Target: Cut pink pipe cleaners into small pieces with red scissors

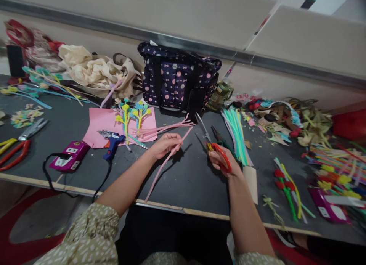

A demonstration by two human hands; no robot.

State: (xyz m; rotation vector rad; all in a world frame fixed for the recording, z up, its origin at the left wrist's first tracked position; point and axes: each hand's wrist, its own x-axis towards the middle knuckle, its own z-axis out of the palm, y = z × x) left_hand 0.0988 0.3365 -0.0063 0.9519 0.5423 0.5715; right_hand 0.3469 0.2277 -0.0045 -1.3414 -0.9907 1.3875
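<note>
Between the fingers of my left hand [169, 145] are pink pipe cleaners [160, 170], one end hanging toward the table's front edge and the other pointing up to the right. My right hand [221, 160] grips orange-handled scissors [203, 127], whose blades are spread and stand a little right of the pink tips, not touching them. More pink pipe cleaners [166, 130] lie just beyond my left hand, partly over a pink sheet [97, 122]. Yellow and blue pipe cleaner flowers [139, 116] rest on that sheet. Pliers with dark jaws [219, 137] lie behind my right hand.
A blue glue gun [113, 145] and a purple power strip [70, 156] lie on the left, with red-handled scissors [21, 150] farther out. At the back stands a dark patterned bag [177, 80] beside a green bottle [219, 95]. Green pipe cleaners [236, 133] lie to the right.
</note>
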